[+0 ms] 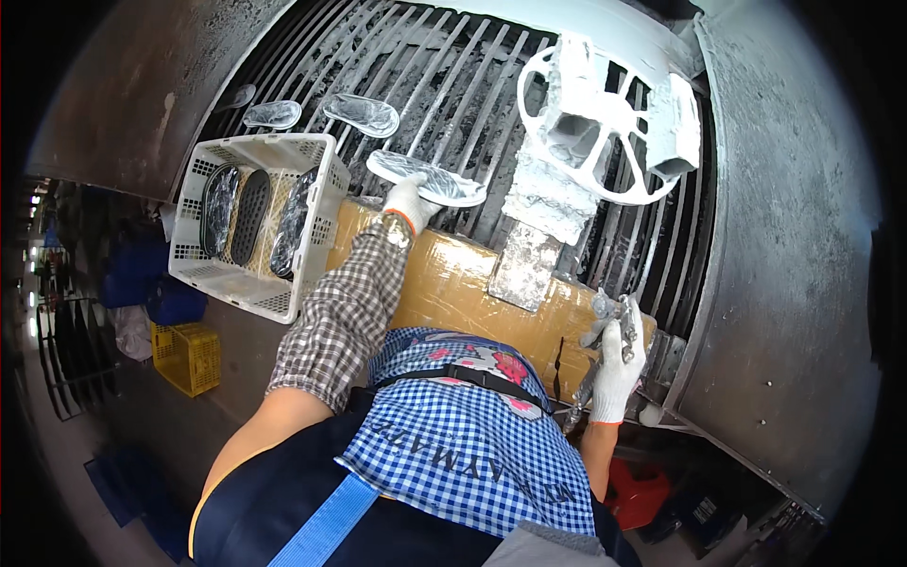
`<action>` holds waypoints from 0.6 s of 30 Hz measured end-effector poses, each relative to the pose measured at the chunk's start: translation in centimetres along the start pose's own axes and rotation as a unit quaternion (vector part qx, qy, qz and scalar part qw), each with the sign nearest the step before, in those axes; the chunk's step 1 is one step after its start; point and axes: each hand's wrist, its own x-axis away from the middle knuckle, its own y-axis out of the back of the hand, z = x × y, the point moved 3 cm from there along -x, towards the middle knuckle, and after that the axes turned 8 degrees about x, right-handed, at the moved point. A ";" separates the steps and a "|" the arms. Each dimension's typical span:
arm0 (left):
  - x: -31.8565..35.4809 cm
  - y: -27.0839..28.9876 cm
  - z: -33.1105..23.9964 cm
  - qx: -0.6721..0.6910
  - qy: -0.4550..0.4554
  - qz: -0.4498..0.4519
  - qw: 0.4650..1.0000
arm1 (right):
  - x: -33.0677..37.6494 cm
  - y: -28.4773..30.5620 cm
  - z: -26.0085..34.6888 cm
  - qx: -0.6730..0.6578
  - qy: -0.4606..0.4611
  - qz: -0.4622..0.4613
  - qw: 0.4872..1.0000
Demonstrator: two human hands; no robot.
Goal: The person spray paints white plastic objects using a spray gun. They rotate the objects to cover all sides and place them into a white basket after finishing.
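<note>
Extend of left hand [408, 205]: forward, gloved, fingers touching the near edge of a film-wrapped sole [439, 183] over the slatted rack [444, 85]; whether this grip is closed cannot be determined. The gloved right hand [618, 371], at near right, is clasped around a spray gun [628, 331]. Left: white crate [241, 291] containing dark soles [249, 215]. Right: white-coated spoked wheel [616, 118], blocking part of the rack.

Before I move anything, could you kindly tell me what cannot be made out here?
Head view: underside of the sole at the left hand, hidden by the sole's top.
Head view: part of the metal tool, covered by the right hand.
Head view: what the red object is, partly behind the right forearm.
</note>
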 end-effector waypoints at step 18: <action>14.8 -1.5 -2.2 -0.270 -0.041 0.173 0.946 | -0.5 -1.6 -0.5 0.059 0.027 0.048 0.997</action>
